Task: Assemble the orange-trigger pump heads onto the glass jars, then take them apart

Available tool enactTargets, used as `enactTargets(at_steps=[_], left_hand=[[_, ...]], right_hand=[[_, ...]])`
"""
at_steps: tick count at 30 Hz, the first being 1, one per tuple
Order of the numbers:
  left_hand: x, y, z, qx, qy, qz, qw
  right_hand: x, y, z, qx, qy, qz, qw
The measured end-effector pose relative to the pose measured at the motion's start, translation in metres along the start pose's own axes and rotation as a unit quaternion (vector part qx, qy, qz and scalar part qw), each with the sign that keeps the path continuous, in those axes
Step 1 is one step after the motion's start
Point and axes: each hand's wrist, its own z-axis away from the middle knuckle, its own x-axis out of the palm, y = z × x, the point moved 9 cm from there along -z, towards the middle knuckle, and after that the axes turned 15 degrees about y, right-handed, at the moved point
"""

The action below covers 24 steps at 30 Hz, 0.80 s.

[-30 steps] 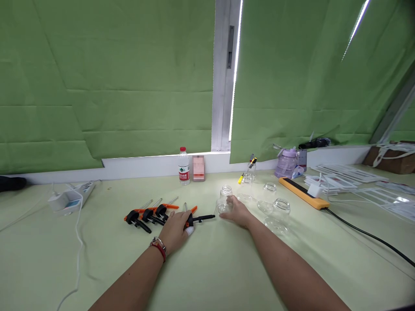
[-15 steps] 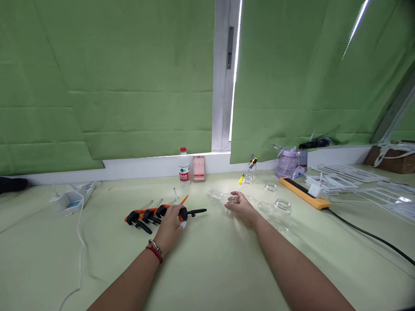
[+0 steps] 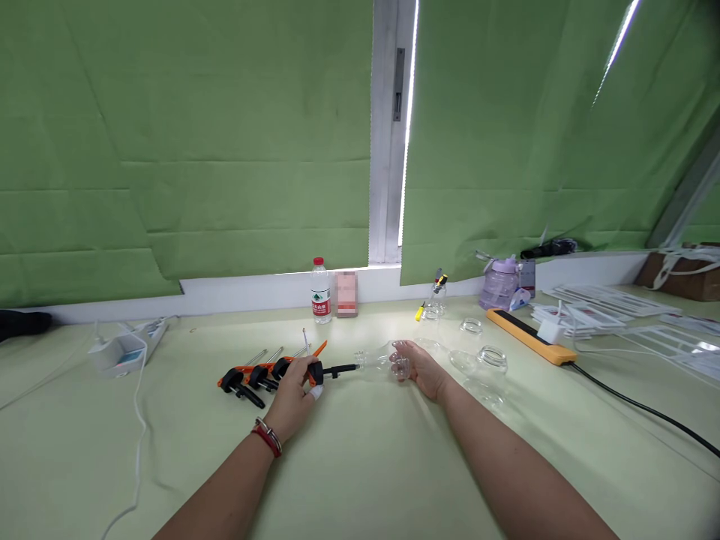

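Observation:
My left hand (image 3: 293,391) is closed around a black and orange sprayer head (image 3: 318,372), whose black tube points right and whose thin metal rod sticks up. In my right hand (image 3: 421,369), a clear plastic bottle (image 3: 378,364) lies on its side, its neck facing left. The tube's tip meets the bottle's mouth; whether it is inside I cannot tell. Several similar sprayer heads (image 3: 232,380) lie in a row left of my left hand. Beyond my right hand lie other clear bottles, one with its ringed mouth (image 3: 492,358) showing.
At the back stand a red-capped water bottle (image 3: 320,292), a pink card (image 3: 346,294), a jar with yellow-handled tools (image 3: 437,300) and a purple jug (image 3: 499,283). An orange power strip (image 3: 529,337) lies right, a white one (image 3: 127,349) left, with cables. Papers (image 3: 585,315) cover the far right.
My right hand has tipped the bottle from upright onto its side, its neck towards the left hand. My left hand has shifted slightly left with the sprayer head, whose tube now meets the bottle's mouth.

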Motion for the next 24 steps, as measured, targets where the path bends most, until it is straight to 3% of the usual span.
enactTargets(at_steps=[12,24], left_hand=[[0.015,0.008,0.008,-0.053,-0.06,0.063,0.995],[0.022,0.011,0.012,-0.048,-0.084,0.093,0.991]], right_hand=[[0.046,0.002,0.029,0.024,-0.092,-0.029,0.995],[0.051,0.003,0.031,0.025,-0.093,-0.019,0.995]])
